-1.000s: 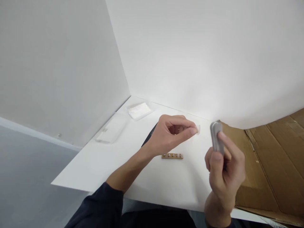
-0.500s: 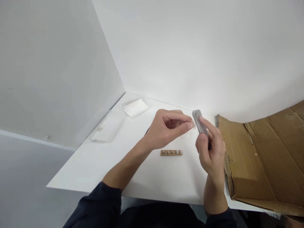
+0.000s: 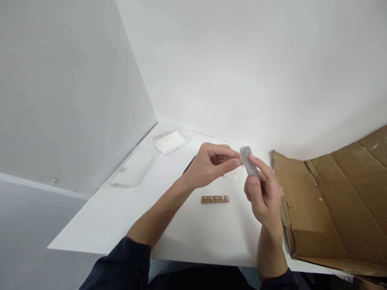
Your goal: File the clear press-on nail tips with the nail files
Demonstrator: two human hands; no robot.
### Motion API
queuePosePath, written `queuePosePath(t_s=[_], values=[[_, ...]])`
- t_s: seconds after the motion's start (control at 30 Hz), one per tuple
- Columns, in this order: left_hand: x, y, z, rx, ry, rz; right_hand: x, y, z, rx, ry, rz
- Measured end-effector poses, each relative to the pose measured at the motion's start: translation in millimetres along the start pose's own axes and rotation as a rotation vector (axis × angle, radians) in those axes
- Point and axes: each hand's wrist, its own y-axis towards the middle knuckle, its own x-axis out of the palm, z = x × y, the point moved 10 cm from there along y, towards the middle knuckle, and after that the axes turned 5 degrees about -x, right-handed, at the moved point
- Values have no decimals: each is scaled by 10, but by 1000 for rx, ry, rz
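Note:
My right hand (image 3: pixel 262 193) grips a slim grey oblong case (image 3: pixel 248 160), held upright above the white table (image 3: pixel 193 229). My left hand (image 3: pixel 211 165) is pinched at thumb and forefinger, its fingertips touching the top end of the case; what it pinches is too small to make out. Below the two hands a small brown strip with several metal studs (image 3: pixel 215 199) lies flat on the table. A dark object (image 3: pixel 189 164) shows partly behind my left wrist.
A clear plastic tray with white contents (image 3: pixel 168 141) sits in the far corner. Another clear tray (image 3: pixel 132 170) lies along the left wall. An open cardboard box (image 3: pixel 335 205) fills the right side. White walls close the back and left.
My right hand has brought the grey case leftwards until it meets my left fingertips. The left hand has stayed pinched in much the same place.

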Motion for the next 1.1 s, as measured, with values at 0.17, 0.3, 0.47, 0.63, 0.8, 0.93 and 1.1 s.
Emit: queuePosePath(t_s=[0.17,0.3,0.47,0.63,0.8,0.93,1.1], values=[[16,44,-157,-172,-133,-104,-26,56,217,122,42,19],[54,60,-279,-239,-230,-202,-23,53,149,83,183,19],[76,57,-324,-249,-234,-242,33,-7,33,10,191,-75],[149,34,-324,-275,-273,-297,2,-8,32,15,-24,-40],[233,9,-275,-274,-334,-363,41,20,-18,-17,-43,-24],[220,10,-268,-266,-342,-348,-96,13,51,0,-45,94],[224,36,-360,-329,-344,-319,85,14,11,-103,28,-64]])
